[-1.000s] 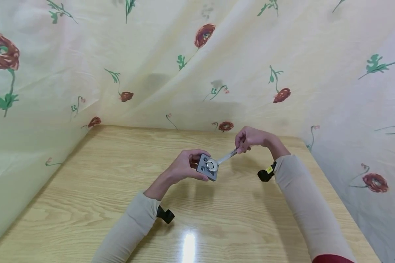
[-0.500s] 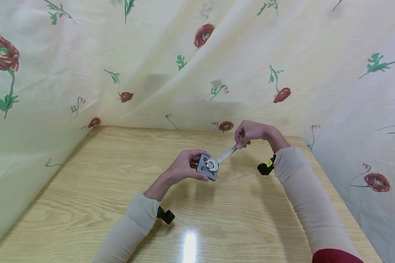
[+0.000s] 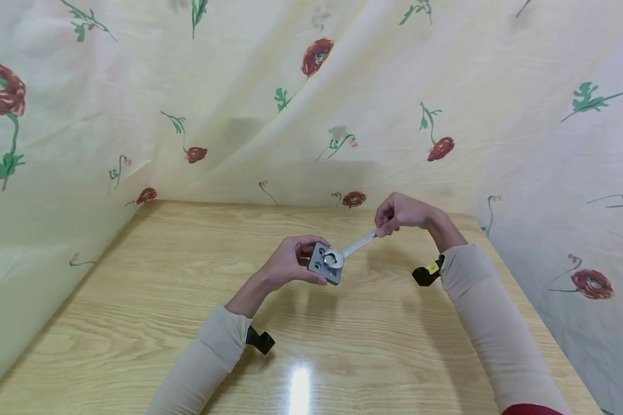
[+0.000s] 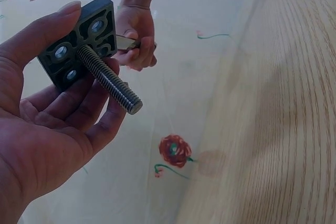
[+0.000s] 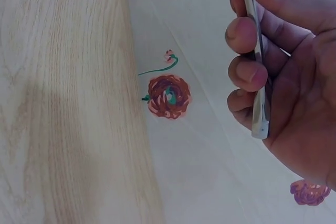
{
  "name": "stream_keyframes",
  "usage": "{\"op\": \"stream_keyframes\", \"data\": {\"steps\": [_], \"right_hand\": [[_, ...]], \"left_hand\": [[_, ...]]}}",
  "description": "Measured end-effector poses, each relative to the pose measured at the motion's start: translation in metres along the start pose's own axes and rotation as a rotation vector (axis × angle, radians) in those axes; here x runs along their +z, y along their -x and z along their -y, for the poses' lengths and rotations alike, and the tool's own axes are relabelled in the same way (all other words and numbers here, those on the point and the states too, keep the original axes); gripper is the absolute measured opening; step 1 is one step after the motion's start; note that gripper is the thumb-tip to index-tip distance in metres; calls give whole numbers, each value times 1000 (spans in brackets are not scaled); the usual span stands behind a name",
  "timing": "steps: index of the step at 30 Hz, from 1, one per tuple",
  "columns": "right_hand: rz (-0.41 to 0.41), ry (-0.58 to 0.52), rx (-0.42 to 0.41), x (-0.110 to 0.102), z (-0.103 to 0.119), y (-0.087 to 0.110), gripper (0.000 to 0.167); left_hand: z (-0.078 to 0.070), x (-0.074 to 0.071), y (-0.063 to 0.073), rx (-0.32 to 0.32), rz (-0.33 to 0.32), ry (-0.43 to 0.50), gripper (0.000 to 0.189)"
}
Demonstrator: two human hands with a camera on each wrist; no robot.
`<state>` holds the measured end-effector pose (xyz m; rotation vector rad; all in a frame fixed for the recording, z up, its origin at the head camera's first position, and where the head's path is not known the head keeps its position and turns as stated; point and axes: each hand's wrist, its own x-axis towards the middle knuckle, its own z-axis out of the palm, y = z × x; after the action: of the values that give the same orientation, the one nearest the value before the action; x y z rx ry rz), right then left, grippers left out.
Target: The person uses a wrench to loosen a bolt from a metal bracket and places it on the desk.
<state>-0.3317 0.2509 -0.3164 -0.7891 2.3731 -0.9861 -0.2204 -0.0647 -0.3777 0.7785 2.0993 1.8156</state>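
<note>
My left hand grips a grey square plate by its edges, above the table. Several holes pierce the plate, and a threaded bolt sticks out of its underside in the left wrist view. On the upper face, the ring end of a metal wrench surrounds the bolt's head. My right hand pinches the wrench's far end, up and to the right of the plate. In the right wrist view its fingers curl round the wrench handle.
A light wood-grain table lies below both hands. Behind it and at both sides hangs a pale flowered cloth. Black wrist cameras hang under the left forearm and the right forearm.
My right hand first rose slightly with the wrench's end, then came a little down and to the right. The left hand and plate hold nearly still.
</note>
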Motion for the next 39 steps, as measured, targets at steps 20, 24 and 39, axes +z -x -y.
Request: {"op": "stream_keyframes", "data": {"steps": [20,24,39], "right_hand": [[-372,-153,-111,47,-41,61,8],[-408,-174,-111,58,-42,68,9],[-488,-258,-98,95,-36,79,9]], "left_hand": [[-1,-2,1,-26,-30,21,66],[0,-2,1,-39,-42,30,67],[-4,-2,2,-77,-98,63,67]]}}
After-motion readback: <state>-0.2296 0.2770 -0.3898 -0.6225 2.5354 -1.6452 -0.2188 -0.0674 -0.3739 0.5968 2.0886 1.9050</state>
